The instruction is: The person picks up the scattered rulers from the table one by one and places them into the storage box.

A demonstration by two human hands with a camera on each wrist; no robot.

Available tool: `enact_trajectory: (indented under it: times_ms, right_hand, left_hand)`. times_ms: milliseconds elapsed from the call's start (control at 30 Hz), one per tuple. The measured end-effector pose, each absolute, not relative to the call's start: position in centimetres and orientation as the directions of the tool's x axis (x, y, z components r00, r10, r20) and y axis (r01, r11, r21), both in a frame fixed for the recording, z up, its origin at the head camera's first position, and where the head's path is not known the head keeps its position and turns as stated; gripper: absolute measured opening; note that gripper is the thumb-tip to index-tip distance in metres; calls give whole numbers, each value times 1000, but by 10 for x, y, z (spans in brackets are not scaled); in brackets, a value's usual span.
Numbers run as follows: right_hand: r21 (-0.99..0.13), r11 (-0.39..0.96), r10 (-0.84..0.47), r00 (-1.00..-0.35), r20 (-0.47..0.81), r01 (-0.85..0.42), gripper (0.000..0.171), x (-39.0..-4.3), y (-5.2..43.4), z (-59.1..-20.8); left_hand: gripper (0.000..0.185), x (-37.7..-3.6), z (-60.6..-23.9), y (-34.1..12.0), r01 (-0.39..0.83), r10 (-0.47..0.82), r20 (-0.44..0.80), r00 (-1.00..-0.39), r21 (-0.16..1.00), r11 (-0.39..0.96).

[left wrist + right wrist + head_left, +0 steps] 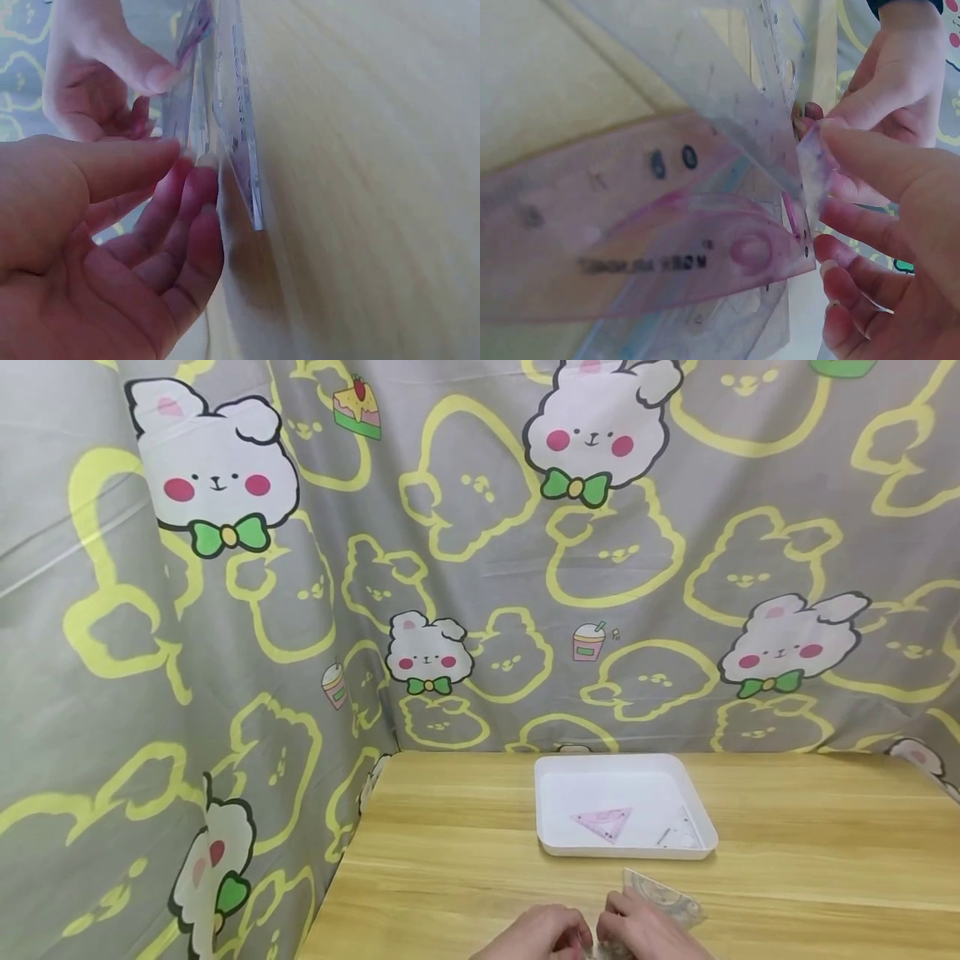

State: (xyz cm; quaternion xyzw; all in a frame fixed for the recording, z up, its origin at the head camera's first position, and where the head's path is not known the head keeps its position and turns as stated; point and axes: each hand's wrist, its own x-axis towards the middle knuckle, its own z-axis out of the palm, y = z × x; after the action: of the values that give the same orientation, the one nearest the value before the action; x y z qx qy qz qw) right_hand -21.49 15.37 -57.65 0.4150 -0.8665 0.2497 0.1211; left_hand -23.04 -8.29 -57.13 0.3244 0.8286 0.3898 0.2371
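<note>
My left hand [542,933] and right hand [637,928] work close together at the front of the table. Thumb and fingers of the left hand pinch the lower part of a clear set square [178,112], seen nearly edge-on in the left wrist view. In the right wrist view, the right hand pinches a corner of the clear plastic [815,166]. A pink see-through drawing piece [641,247] with numbers and lettering lies below it. Just beyond the right hand, a patterned clear set square [663,902] lies on the wood.
Behind the hands stands a white tray [551,841]. It holds a pink set square [606,822] and a clear one [682,833]. Patterned grey curtains [480,585] close off the back and left of the wooden table [420,860].
</note>
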Motion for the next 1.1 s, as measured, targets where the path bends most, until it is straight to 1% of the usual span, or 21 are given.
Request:
enact_trajectory:
  times_ms: [100, 200, 333, 400, 500, 600, 667, 800, 900, 1000, 1100]
  right_hand:
    - [-299, 533, -673, -610, 417, -792, 31, -218, 151, -574]
    - [-275, 525, -690, -592, 417, -805, 26, -220, 146, -573]
    - [-314, 514, -701, -602, 383, -798, 17, -222, 136, -570]
    - [-351, 504, -701, -611, 367, -789, 16, -223, 132, -567]
    - [-403, 501, -701, -632, 331, -766, 19, -224, 129, -564]
    - [-445, 514, -701, -658, 275, -734, 20, -224, 127, -559]
    - [-492, 515, -696, -677, 237, -702, 19, -225, 126, -557]
    - [-629, 483, -683, -711, 165, -609, 13, -225, 124, -550]
    - [-729, 439, -677, -726, 116, -526, 7, -226, 123, -545]
    - [-802, 378, -668, -736, 110, -462, 6, -227, 123, -542]
    - [-834, 339, -641, -756, 135, -436, 6, -230, 125, -539]
  left_hand:
    - [5, -230, -569, -84, 305, 696, -128, -707, 832, 463]
    - [7, -228, -567, -86, 275, 693, -101, -714, 870, 409]
    - [6, -226, -564, -91, 298, 702, -52, -710, 881, 367]
    - [6, -226, -563, -94, 309, 698, -37, -715, 879, 363]
    - [8, -228, -558, -102, 309, 684, -28, -729, 878, 365]
    - [7, -231, -552, -112, 300, 666, -7, -746, 889, 346]
    - [7, -233, -547, -120, 300, 653, 19, -757, 898, 321]
    - [7, -239, -539, -134, 304, 624, 83, -777, 917, 257]
    - [12, -243, -535, -142, 326, 590, 133, -797, 916, 234]
    - [19, -245, -531, -145, 319, 556, 148, -818, 921, 224]
    - [20, -249, -529, -145, 304, 517, 155, -842, 928, 216]
